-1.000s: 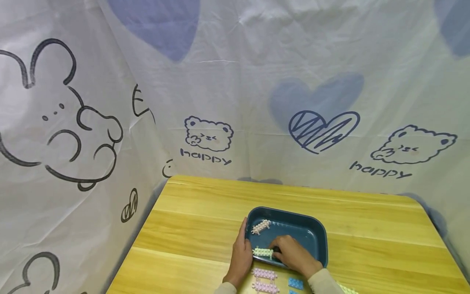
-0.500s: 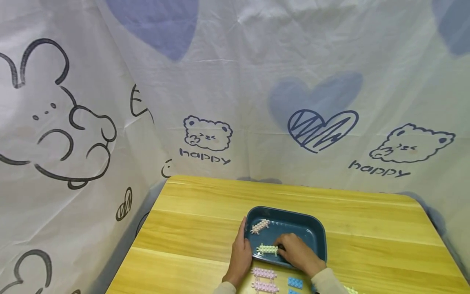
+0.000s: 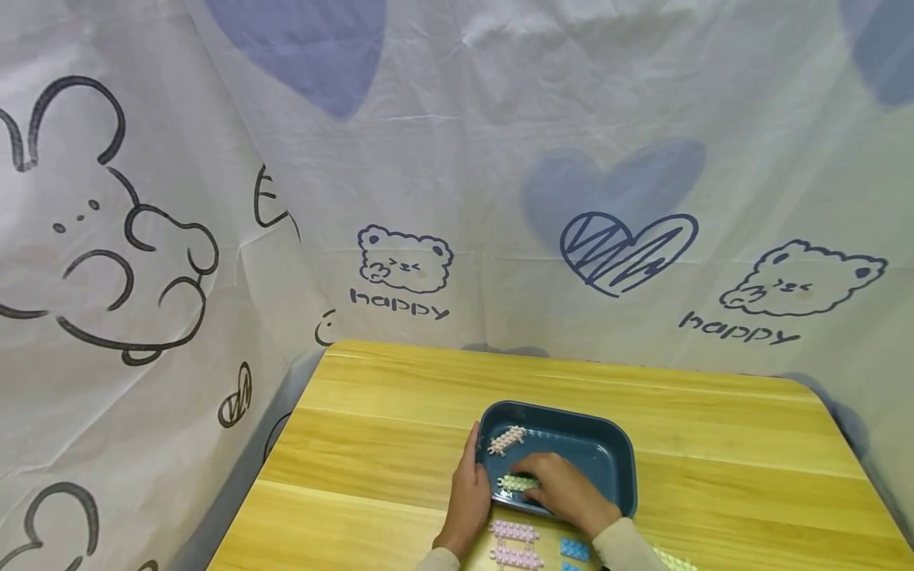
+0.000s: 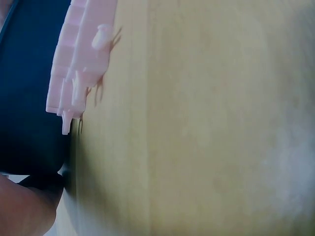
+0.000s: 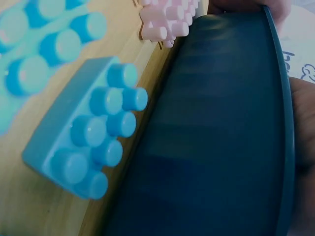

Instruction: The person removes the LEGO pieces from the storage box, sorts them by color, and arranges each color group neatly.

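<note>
A dark teal tray point(image 3: 574, 446) sits on the wooden table. My left hand point(image 3: 467, 498) lies along its left wall, fingers straight against the outside; part of that hand point(image 4: 24, 209) shows beside the tray in the left wrist view. Inside the tray, my right hand point(image 3: 566, 490), fingers bent, pinches the right end of a light-green studded building brick point(image 3: 516, 482) with small side prongs. The fingertips are partly hidden behind the hand. Toward the tray's back left corner lies a pale pink studded brick point(image 3: 506, 439) of similar shape.
Two pink bricks point(image 3: 514, 530) lie in front of the tray, one of them large in the left wrist view. Blue bricks point(image 5: 93, 128) sit right of them, near the tray's front wall. Another light-green brick point(image 3: 674, 561) shows past my right sleeve. A printed cloth point(image 3: 457, 159) hangs behind the table.
The light-green brick first shifted slightly right and back inside the tray. My right hand then moved left, covering more of its right end. My left hand stays at the tray wall.
</note>
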Available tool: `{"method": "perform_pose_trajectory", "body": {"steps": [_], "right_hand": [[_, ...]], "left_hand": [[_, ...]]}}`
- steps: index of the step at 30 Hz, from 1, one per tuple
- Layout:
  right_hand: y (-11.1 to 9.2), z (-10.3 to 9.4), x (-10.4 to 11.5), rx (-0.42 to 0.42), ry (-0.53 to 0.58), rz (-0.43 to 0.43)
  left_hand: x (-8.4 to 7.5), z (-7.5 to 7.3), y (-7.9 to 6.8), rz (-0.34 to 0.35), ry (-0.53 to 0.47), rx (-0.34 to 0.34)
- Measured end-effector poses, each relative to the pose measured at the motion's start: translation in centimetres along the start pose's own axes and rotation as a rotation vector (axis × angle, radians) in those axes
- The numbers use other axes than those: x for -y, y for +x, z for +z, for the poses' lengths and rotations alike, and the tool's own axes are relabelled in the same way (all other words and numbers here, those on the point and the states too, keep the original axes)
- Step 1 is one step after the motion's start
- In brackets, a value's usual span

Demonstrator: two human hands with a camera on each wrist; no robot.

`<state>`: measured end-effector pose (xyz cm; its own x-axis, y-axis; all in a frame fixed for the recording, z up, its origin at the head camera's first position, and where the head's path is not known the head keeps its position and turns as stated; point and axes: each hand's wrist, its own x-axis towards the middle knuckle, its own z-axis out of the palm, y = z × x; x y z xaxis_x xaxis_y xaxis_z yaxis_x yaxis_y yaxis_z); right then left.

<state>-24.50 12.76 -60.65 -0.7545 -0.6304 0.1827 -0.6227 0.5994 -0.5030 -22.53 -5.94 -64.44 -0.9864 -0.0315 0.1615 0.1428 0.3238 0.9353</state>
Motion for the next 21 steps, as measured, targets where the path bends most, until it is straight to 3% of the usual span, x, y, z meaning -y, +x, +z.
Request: {"method": "perform_pose_trajectory", "body": {"steps": [9, 21], "right_hand": [[0.27, 0.02, -0.24, 0.058, 0.054, 0.018], [-0.01, -0.14, -0.19, -0.017, 0.010, 0.008]], "left_hand": [[-0.29, 0.03, 0.01, -0.009, 0.008, 0.001], [-0.24, 0.08, 0.05, -0.027, 0.005, 0.001]]}}
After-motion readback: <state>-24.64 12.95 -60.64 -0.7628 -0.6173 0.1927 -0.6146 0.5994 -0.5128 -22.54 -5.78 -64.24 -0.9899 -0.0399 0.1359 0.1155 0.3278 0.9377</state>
